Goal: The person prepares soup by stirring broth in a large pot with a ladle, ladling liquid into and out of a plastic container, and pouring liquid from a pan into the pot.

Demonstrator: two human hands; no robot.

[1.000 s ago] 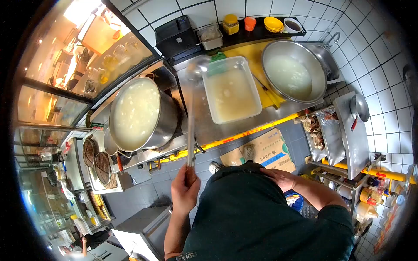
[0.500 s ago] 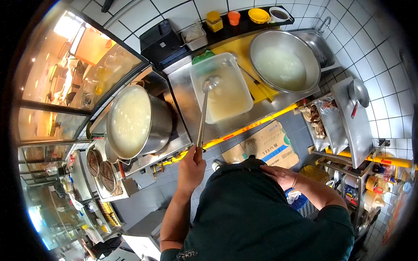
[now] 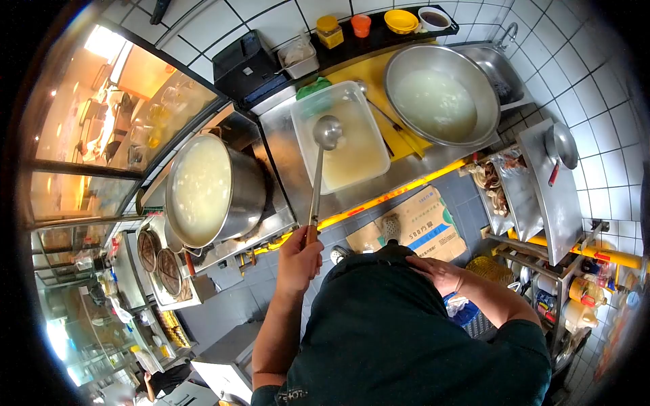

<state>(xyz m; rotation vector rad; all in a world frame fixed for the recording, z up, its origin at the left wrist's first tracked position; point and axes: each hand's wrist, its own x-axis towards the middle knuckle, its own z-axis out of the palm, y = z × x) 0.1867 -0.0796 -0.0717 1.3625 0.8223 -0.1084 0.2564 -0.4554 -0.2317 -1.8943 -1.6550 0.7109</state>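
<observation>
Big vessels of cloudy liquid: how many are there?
3: the pot at left, the tub under the ladle, and the bowl beside the sink. Others may be hidden.

The ladle is silver with a brown handle; the tub is translucent white, its liquid pale tan. Wall tiles are white, gridded by dark lines; the shirt is blackish green.

Left forearm extends forward; left hand curls in a fist-like grip. Right forearm angles inward; right hand lies against front of torso, fingers together.
</observation>
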